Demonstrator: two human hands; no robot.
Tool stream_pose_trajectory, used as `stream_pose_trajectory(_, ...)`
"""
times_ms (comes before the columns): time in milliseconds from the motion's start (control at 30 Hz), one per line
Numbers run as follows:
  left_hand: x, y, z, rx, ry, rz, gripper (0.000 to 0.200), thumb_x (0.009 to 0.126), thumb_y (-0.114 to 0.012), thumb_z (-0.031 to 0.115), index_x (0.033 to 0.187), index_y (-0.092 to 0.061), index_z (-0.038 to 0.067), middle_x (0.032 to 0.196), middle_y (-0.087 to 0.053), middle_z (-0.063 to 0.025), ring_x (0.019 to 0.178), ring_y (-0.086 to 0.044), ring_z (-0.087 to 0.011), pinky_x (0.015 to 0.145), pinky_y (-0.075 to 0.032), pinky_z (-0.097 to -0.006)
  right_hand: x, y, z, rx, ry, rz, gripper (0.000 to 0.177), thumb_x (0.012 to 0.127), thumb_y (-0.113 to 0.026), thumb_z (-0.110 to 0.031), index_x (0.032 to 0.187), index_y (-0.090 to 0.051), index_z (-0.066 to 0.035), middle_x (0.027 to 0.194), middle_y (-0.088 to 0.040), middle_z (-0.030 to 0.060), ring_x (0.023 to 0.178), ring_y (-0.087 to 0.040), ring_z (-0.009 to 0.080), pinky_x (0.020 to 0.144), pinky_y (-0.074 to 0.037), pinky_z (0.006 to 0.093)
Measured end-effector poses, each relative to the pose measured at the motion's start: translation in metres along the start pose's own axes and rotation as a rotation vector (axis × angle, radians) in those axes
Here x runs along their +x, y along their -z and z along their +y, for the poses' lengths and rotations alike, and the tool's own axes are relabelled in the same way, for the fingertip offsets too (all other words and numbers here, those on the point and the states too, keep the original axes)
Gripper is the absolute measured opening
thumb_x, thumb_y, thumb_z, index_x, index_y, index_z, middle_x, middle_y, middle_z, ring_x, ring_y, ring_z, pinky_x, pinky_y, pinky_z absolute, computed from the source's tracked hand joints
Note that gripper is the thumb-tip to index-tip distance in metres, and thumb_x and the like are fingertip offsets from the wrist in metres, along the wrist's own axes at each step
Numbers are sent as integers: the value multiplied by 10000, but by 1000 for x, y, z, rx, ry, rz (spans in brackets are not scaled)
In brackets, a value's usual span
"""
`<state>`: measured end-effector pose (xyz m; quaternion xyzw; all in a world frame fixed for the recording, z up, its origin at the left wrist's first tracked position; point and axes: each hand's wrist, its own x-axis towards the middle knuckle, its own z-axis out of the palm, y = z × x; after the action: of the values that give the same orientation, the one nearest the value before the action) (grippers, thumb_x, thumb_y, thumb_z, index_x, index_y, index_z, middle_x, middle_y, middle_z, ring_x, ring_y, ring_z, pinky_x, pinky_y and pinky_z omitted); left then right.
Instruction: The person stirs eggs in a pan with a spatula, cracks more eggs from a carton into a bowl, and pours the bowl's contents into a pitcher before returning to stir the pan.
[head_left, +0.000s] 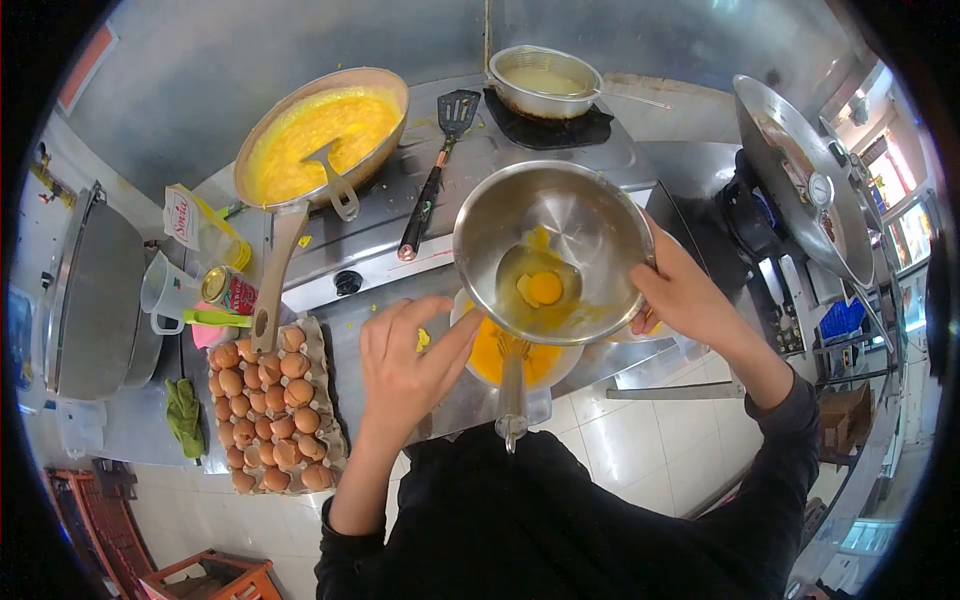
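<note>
My right hand (675, 285) grips a steel mixing bowl (600, 220) by its right rim, tilted toward me. Inside it lie a raw egg (545, 288) with a round yolk and some yellow smears. Below, partly hidden by the steel bowl, is a white bowl (565, 368) of beaten yellow egg. A whisk (512, 385) rests in that one, its metal handle pointing toward me. My left hand (405, 345) is open, fingers stretched out, its fingertips close to the left side of the bowls.
An egg tray (335, 410) with brown eggs and shells sits left. Behind stand a pan (395, 100) of yellow egg with a spatula, a black slotted turner (430, 190) and a strainer (540, 95) over a pot. A large wok (800, 180) is at right.
</note>
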<state>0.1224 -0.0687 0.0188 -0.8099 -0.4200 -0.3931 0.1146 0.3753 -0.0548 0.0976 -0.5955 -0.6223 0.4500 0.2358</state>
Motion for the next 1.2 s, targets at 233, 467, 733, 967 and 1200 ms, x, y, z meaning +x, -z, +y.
stream_pose_trajectory(233, 18, 0, -2, 65, -71, 144, 289, 565, -652, 125, 841, -632, 210, 974, -500, 4, 878, -453, -183, 733, -347, -302, -6, -3, -10, -41, -7, -2, 604, 739, -321, -59, 1314, -148, -128, 807, -550, 170, 481, -556, 143, 540, -496, 250)
stream_pose_trajectory(467, 13, -3, -9, 75, -49, 118, 295, 564, -658, 125, 846, -632, 209, 988, -496, -11, 890, -454, -188, 736, -344, -307, -8, -3, -9, -118, 39, 2, 618, 740, -321, -49, 1320, -139, -163, 776, -552, 181, 505, -572, 179, 580, -491, 280)
stream_pose_trajectory(733, 7, -5, -8, 68, -65, 20, 307, 542, -635, 66, 828, -638, 180, 1000, -489, -53, 934, -445, -239, 790, -350, -341, -8, -4, -14, -131, 29, 25, 629, 743, -333, -46, 1323, -130, -178, 779, -557, 183, 510, -577, 195, 581, -492, 289)
stream_pose_trajectory(967, 2, -8, -11, 40, -78, -13, 241, 578, -619, 146, 817, -624, 183, 1025, -502, -13, 927, -450, -197, 757, -350, -328, -7, -7, -6, -3, 47, 71, 634, 741, -336, -37, 1323, -134, -183, 759, -558, 153, 492, -565, 177, 567, -484, 286)
stream_pose_trajectory(1200, 3, -12, -8, -13, -89, -72, 199, 613, -637, 191, 811, -619, 185, 1048, -492, -10, 950, -437, -190, 765, -350, -336, -9, -9, -6, 31, 44, 101, 639, 735, -346, -33, 1322, -139, -179, 760, -556, 159, 485, -560, 171, 552, -480, 282)
